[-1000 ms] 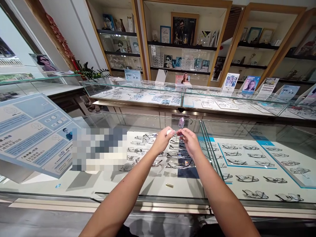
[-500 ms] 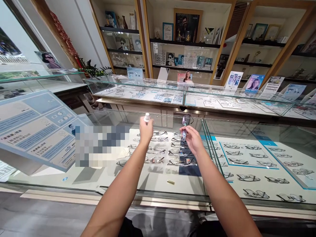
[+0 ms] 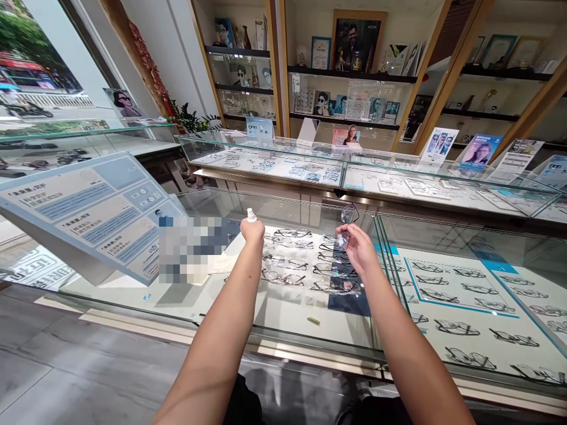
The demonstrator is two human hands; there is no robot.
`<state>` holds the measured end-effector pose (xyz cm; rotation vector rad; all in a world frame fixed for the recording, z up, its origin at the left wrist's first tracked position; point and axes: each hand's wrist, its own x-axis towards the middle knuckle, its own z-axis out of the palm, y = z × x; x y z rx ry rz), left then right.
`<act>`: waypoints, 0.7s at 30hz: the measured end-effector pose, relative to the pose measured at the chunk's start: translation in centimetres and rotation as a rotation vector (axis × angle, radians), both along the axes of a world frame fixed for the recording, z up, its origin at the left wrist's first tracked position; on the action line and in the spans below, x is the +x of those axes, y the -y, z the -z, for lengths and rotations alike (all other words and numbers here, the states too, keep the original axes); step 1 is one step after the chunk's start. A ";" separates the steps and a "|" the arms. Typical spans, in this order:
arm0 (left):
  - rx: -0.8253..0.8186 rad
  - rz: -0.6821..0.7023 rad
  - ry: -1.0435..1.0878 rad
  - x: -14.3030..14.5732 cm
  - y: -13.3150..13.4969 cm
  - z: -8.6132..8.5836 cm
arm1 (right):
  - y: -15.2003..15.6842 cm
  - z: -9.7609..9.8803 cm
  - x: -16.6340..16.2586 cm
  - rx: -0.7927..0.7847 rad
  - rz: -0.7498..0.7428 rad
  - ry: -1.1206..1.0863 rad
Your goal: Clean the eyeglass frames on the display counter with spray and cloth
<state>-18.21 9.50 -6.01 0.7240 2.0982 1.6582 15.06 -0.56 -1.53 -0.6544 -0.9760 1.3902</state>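
Note:
My left hand (image 3: pixel 253 230) is closed around a small spray bottle; only its white nozzle top (image 3: pixel 251 215) shows above the fist. In my right hand (image 3: pixel 359 243) a pair of eyeglasses (image 3: pixel 348 213) is pinched between thumb and fingers, turned upright with one lens above the fingertips. Both hands are over the glass display case (image 3: pixel 283 330). Several pairs of eyeglasses (image 3: pixel 283 277) lie in rows beneath and between my forearms. Left of my left hand is a pale cloth or paper (image 3: pixel 221 264), partly behind a blurred patch.
A large blue and white sign board (image 3: pixel 88 206) stands on the case at left. More eyeglasses (image 3: pixel 456 327) lie in the right section. A small gold piece (image 3: pixel 313 321) is near the front. Behind stand another glass counter (image 3: pixel 266 159) and wall shelves (image 3: pixel 345 74).
The whole view has swung a little to the left. My left hand has moved left with the bottle, away from the eyeglasses. My right hand still holds the eyeglasses.

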 end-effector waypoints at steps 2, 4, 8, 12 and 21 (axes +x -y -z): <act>-0.001 -0.002 0.004 0.0 0.0 0.0 | 0.0 0.1 0.1 0.003 0.001 0.015; 0.002 -0.005 0.005 0.1 0.2 -0.1 | -0.1 0.1 0.1 0.007 0.006 0.029; 0.024 -0.028 0.010 0.4 0.8 -0.5 | -0.2 0.3 0.4 0.002 0.011 0.024; 0.054 -0.094 0.012 1.3 1.8 -1.4 | -0.6 0.7 0.8 0.013 0.013 0.014; 0.224 0.102 -0.547 -0.9 12.2 -6.9 | -1.0 1.0 1.5 0.048 0.050 0.038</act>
